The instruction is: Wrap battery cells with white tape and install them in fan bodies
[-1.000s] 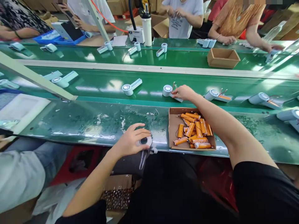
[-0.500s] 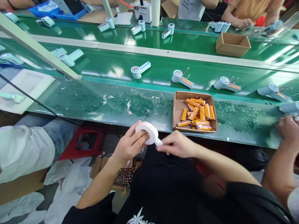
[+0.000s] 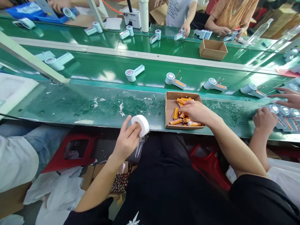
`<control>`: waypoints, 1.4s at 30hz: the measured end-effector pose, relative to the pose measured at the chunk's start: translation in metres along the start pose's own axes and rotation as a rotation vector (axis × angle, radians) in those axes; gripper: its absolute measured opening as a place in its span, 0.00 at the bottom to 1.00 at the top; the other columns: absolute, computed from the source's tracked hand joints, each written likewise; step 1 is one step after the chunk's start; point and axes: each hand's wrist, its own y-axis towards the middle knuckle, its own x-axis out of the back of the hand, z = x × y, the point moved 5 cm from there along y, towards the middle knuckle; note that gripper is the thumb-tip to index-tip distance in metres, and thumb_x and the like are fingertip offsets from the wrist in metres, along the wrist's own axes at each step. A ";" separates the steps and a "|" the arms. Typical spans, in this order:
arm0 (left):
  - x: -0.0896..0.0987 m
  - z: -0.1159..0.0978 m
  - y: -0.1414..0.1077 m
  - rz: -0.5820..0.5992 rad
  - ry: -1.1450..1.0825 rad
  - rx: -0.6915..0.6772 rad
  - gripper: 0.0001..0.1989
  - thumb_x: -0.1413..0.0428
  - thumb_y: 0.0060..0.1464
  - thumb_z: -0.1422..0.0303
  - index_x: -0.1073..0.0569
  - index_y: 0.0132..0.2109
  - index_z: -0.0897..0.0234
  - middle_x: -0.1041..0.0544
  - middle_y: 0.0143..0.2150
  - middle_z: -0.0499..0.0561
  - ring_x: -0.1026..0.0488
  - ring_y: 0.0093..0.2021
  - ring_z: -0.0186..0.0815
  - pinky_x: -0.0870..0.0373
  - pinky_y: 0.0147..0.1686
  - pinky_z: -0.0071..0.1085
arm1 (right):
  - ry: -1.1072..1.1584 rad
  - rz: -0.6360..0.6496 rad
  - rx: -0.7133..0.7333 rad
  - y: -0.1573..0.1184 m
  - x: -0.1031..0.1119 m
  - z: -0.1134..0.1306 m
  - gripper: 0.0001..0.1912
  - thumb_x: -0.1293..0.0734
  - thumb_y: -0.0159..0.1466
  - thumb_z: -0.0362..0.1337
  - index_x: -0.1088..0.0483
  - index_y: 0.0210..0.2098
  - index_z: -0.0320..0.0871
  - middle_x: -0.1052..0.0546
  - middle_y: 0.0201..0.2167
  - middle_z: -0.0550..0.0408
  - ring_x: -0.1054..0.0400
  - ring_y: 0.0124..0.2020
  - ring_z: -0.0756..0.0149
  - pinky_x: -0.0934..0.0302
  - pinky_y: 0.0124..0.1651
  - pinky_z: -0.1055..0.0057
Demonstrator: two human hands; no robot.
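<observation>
My left hand [image 3: 128, 137] grips a roll of white tape [image 3: 144, 125] at the front edge of the bench, with fingers in the roll's core. To the right, my right hand [image 3: 195, 111] reaches over a shallow cardboard box [image 3: 167, 109] of orange wrapped cells [image 3: 175, 113]. Its fingertips are down among the cells and partly hidden, so whether they hold one does not show.
Light blue fan-like housings [image 3: 130, 75] lie along the green belt [image 3: 93, 65] behind the bench. A co-worker's hands are at the right beside several housings [image 3: 284, 111]. Another cardboard box [image 3: 213, 50] stands across the belt. A slanted post [image 3: 30, 57] rises at left.
My right hand has left the tape's loose end and moved right, into the box of cells. My left hand still has the roll. The view has shifted, and more co-workers' hands show.
</observation>
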 end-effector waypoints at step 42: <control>-0.027 -0.061 0.035 0.320 0.101 -0.169 0.16 0.44 0.68 0.78 0.21 0.58 0.61 0.19 0.54 0.54 0.25 0.62 0.44 0.21 0.58 0.35 | 1.418 -0.439 -0.518 -0.049 -0.050 0.095 0.20 0.22 0.63 0.46 0.20 0.52 0.48 0.16 0.50 0.52 0.20 0.53 0.53 0.26 0.63 0.54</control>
